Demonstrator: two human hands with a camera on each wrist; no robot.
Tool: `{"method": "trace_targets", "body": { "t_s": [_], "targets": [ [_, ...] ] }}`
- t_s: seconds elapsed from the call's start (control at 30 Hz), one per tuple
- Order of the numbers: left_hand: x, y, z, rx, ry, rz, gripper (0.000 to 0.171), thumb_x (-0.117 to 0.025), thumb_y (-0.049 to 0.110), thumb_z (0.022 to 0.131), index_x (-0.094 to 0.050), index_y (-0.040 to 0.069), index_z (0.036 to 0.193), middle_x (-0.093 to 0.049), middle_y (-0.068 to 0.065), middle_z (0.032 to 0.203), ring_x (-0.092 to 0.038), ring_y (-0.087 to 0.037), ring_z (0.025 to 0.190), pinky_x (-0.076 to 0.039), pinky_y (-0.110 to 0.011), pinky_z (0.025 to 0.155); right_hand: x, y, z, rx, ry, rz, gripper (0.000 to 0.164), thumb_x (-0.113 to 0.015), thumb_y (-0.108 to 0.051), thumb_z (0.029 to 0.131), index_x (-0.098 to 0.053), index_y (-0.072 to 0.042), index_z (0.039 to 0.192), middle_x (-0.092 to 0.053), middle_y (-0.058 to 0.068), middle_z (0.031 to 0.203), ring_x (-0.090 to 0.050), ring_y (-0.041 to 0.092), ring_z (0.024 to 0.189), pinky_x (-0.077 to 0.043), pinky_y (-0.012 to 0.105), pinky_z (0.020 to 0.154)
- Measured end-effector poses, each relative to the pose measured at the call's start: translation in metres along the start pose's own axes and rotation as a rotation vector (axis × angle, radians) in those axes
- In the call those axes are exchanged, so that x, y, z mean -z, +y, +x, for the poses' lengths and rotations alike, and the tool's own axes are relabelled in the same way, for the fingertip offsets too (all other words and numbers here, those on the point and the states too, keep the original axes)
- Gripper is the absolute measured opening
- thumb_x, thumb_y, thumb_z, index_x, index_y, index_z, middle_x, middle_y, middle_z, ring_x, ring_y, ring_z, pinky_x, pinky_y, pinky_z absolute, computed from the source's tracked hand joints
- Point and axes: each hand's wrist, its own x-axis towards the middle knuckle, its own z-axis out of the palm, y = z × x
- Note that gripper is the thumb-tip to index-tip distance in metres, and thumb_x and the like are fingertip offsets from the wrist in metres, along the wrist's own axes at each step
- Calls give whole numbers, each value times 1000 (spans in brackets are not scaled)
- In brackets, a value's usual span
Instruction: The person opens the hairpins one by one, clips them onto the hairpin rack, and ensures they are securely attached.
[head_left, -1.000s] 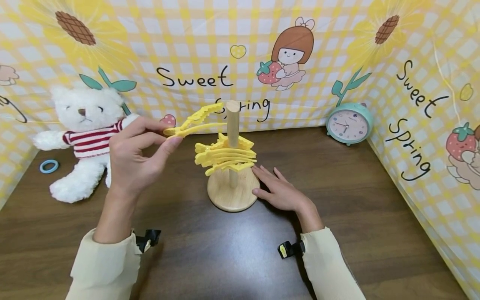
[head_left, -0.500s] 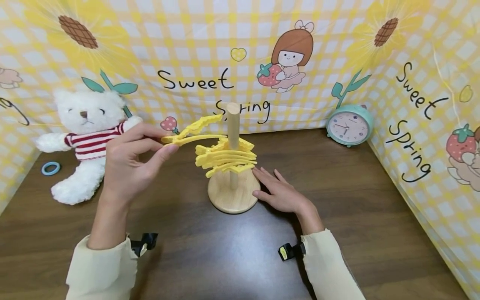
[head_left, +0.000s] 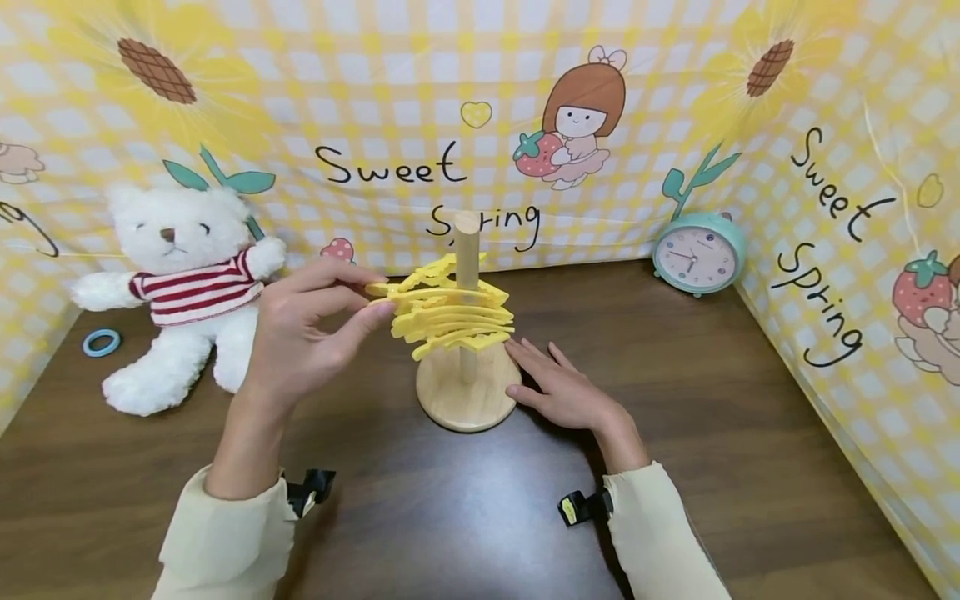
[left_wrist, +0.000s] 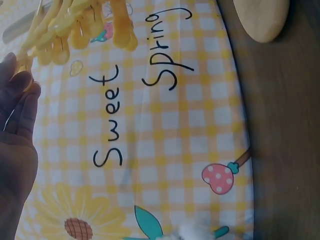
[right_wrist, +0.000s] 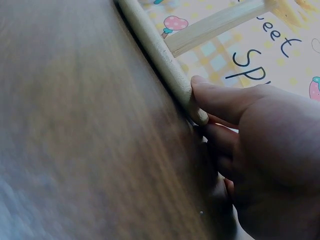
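Observation:
A wooden post (head_left: 467, 250) rises from a round wooden base (head_left: 450, 404) in the middle of the table. Several yellow hair clips (head_left: 450, 325) are stacked sideways around its shaft. My left hand (head_left: 303, 329) pinches the tail of the topmost yellow hair clip (head_left: 431, 273), whose parted arms lie to either side of the post just above the stack. Small metal springs show on the clips in the left wrist view. My right hand (head_left: 562, 387) rests at the base's right edge with fingers extended; in the right wrist view the thumb (right_wrist: 215, 97) touches the rim.
A white teddy bear (head_left: 183, 287) in a striped shirt sits at the back left, beside a small blue ring (head_left: 101, 342). A mint alarm clock (head_left: 697, 252) stands at the back right. Checked cloth (head_left: 375, 100) walls off the table's back and sides.
My left hand has lowered the clip and moved it right, so its arms now straddle the post above the stack. My right hand has stayed at the base.

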Motion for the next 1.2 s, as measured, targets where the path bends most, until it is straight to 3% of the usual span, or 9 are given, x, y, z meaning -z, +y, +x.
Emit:
{"method": "trace_targets", "body": {
  "t_s": [0.17, 0.33, 0.53, 0.87, 1.2],
  "targets": [
    [-4, 2, 4, -24, -42, 34, 20, -81, 6, 83, -72, 0, 66, -72, -12, 91, -66, -24, 78, -47, -18, 75, 1, -1, 1, 0, -2, -3, 67, -50, -38, 108, -21, -10, 162, -21, 4, 166, -11, 18, 154, 5, 42, 122],
    [-7, 3, 6, -24, -80, 58, 18, -84, -2, 78, -72, 0, 64, -72, -11, 89, -67, -22, 78, -47, -21, 73, 0, -1, 1, -5, -6, -7, 68, -50, -38, 108, -20, -11, 162, -21, 4, 166, -11, 17, 154, 5, 42, 122],
    [-9, 4, 7, -28, -105, 69, 22, -84, -4, 76, -70, 3, 62, -71, -9, 89, -66, -22, 78, -47, -25, 70, -3, -1, 0, -15, -7, 2, 68, -51, -38, 107, -21, -11, 162, -22, 3, 166, -11, 16, 154, 5, 42, 123],
    [-10, 5, 11, 34, -165, 76, 25, -86, 1, 77, -68, 6, 61, -72, -8, 90, -67, -19, 85, -47, -23, 75, -2, -2, 2, -19, -5, 9, 69, -53, -37, 106, -21, -11, 162, -21, 2, 166, -11, 17, 154, 5, 42, 123],
    [-5, 2, 9, 19, -177, 83, 23, -88, 3, 76, -69, 6, 63, -73, -6, 96, -68, -18, 91, -47, -20, 75, -1, -2, 3, -26, 2, 8, 69, -53, -37, 106, -22, -11, 162, -23, 3, 166, -12, 19, 154, 5, 41, 123]
  ]
}}
